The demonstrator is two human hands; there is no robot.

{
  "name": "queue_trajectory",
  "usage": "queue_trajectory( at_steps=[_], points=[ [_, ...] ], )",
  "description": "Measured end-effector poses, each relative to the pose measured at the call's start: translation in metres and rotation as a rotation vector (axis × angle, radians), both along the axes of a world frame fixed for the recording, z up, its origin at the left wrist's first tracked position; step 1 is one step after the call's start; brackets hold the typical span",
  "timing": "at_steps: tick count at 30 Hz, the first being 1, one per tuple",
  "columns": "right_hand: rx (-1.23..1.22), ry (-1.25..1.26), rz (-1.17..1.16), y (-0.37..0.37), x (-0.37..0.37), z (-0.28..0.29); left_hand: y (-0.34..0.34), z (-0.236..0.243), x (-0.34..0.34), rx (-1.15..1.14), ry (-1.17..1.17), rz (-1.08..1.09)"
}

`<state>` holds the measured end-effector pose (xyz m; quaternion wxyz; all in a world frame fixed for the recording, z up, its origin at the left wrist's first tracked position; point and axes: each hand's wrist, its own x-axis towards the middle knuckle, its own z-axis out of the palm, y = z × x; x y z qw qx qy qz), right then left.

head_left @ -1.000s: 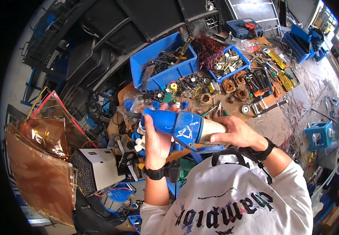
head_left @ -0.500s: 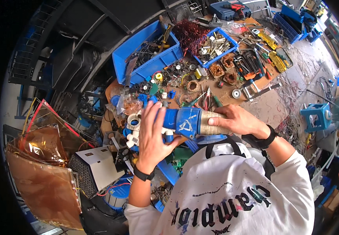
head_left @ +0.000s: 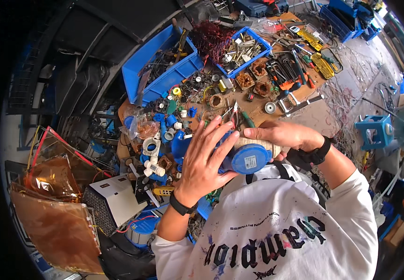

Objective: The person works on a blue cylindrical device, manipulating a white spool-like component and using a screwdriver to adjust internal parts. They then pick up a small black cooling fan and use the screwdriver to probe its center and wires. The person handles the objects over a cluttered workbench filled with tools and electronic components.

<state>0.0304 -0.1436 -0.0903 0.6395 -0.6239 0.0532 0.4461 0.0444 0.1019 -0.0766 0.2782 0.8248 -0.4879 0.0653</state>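
I hold a blue plastic fitting with a beige wrapped end and a round blue face with a pale label. My left hand lies over its left part, fingers bent around the body and hiding much of it. My right hand grips the beige end from the right, thumb across the top. Just beyond the fitting are red-handled pliers and a green-handled tool. Left of my left hand are white pipe fittings and loose blue plastic pieces.
The cluttered wooden bench holds two blue bins, rusty parts and hand tools. A white box and brown translucent sheets stand left. A teal stand is at right, amid tangled wires.
The fitting has turned, bringing its round blue face toward me. My left hand has moved from cupping its left end to lying over its top, fingers angled rightward. The view has shifted slightly.
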Motion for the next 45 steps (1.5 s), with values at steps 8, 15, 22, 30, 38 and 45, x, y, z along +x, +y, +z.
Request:
queue_trajectory(
  at_steps=[8, 15, 22, 30, 38, 45],
  points=[
    [0.075, 0.031, 0.092, -0.041, 0.009, -0.013, -0.068, 0.006, -0.015, -0.015, 0.007, -0.005],
    [0.249, 0.069, 0.146, -0.062, 0.017, -0.026, -0.091, -0.004, -0.022, -0.077, -0.138, 0.083],
    [0.17, 0.079, 0.258, -0.075, 0.02, -0.008, -0.096, -0.01, -0.029, -0.544, -0.115, 0.245],
    [0.291, 0.061, 0.246, -0.08, 0.012, 0.001, -0.125, 0.006, -0.033, -0.997, 0.103, 0.576],
    [0.295, 0.042, 0.205, -0.076, 0.01, -0.001, -0.128, 0.01, -0.034, -1.116, 0.221, 0.597],
    [0.237, -0.04, 0.192, -0.073, 0.005, 0.008, -0.115, 0.015, -0.032, -1.207, 0.315, 0.591]
  ],
)
